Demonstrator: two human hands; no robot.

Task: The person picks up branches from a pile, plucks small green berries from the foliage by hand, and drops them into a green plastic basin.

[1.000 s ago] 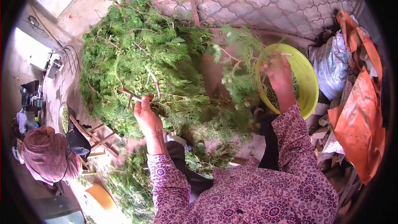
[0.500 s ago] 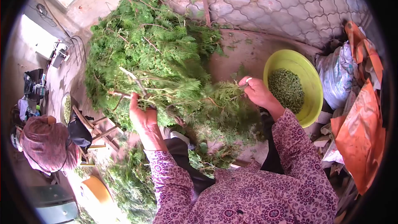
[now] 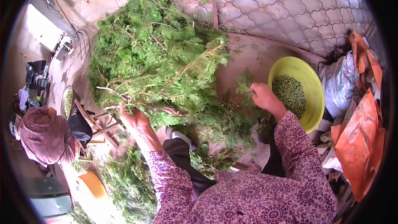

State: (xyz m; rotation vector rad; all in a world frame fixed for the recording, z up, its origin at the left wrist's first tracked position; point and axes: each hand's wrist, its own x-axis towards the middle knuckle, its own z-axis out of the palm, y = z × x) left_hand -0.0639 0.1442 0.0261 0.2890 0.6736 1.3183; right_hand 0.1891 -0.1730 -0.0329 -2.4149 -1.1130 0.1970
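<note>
1. Gripping a branch (image 3: 166, 108) by its woody stems, the left hand (image 3: 137, 121) has its thumb and fingers closed. Holding it there probably steadies it while the leafy part spreads away from the palm, within reach of the other hand.

2. The right hand (image 3: 267, 99) is curled nearly shut beside the bowl's near side. It seems to pinch a small green sprig (image 3: 244, 84) between thumb and fingertips, a light hold that would suit such a thin piece; blur hides the exact contact.

3. The yellow bowl (image 3: 318, 99) sits on the floor (image 3: 232, 64), just past the right hand. Its open mouth faces up, so the small green pieces (image 3: 289, 93) stay gathered inside, and its nearness keeps the reach short.

4. A large heap of greenery (image 3: 145, 37) lies in front of the person, behind the branch and left of the bowl. Being so close, it is easy to reach, and the bare floor between them keeps heap and bowl apart.

5. At the right, a pale sack (image 3: 336, 83) and an orange bag (image 3: 360, 145) stand at the edge, beyond the bowl, leaving the hands room.

6. At the far left, another person (image 3: 45, 137) is near a dish (image 3: 68, 101) of green pieces, well apart from these hands.
</note>
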